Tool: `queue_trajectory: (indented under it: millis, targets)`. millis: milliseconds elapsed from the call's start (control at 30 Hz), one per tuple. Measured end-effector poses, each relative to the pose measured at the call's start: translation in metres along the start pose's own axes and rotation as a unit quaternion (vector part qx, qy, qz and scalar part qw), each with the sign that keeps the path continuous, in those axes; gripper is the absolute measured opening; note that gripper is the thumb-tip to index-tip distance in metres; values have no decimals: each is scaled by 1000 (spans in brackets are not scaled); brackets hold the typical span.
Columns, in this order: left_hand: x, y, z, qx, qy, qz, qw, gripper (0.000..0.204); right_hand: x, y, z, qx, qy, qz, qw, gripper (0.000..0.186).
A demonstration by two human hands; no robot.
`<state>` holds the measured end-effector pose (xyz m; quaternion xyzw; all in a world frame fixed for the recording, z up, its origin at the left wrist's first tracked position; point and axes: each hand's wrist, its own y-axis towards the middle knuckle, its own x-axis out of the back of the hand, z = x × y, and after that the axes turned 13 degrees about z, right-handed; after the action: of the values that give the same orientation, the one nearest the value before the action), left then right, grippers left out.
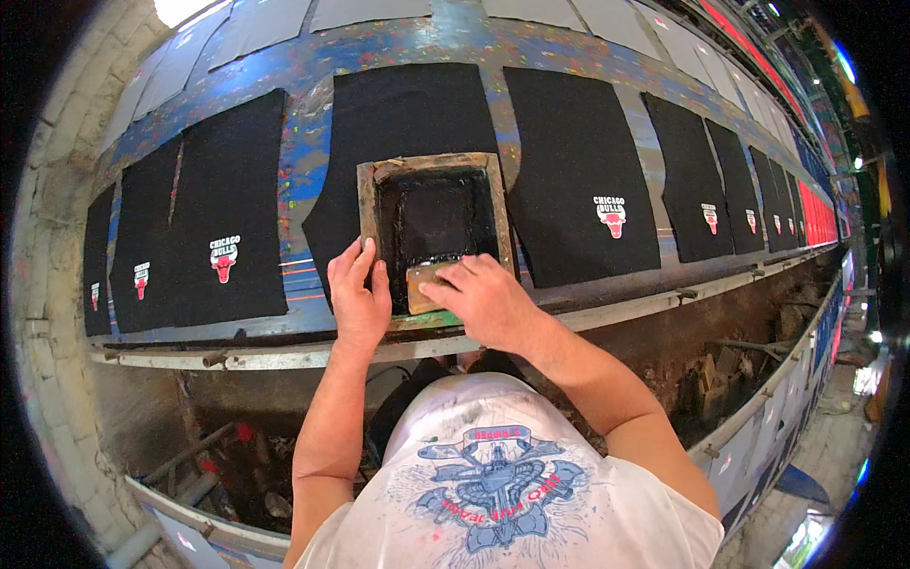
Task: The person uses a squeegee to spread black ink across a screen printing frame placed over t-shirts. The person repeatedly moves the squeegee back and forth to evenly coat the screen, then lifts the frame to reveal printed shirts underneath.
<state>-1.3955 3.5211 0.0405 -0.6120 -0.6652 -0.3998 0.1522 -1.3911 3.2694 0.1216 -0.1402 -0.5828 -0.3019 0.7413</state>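
Note:
A wooden-framed printing screen with dark ink smeared inside its border lies flat on a black fabric piece. My left hand grips the frame's lower left side, fingers on the outer edge and thumb toward the inside. In my right hand is a wooden squeegee, held at the end of the screen nearest me. Dark wet ink shows along the squeegee's far edge. The fabric directly beneath the screen is hidden.
Black fabric pieces with a red and white print lie left and right along the long paint-spotted blue table. Grey pieces line its far side. A metal rail runs along the near edge. A whitewashed brick wall stands at left.

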Motion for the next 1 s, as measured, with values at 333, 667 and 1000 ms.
queue_trajectory:
  millis: [333, 667, 1000]
  targets:
    - [1, -7, -7, 91, -141, 31, 985, 70, 9, -33, 18, -55, 143, 6, 988, 56]
    - [14, 2, -28, 126, -265, 24, 956, 59, -19, -73, -12, -312, 501, -149, 793, 50]
    - [-26, 34, -122, 92, -314, 8, 945, 50, 11, -135, -63, -227, 497, -303, 781, 40]
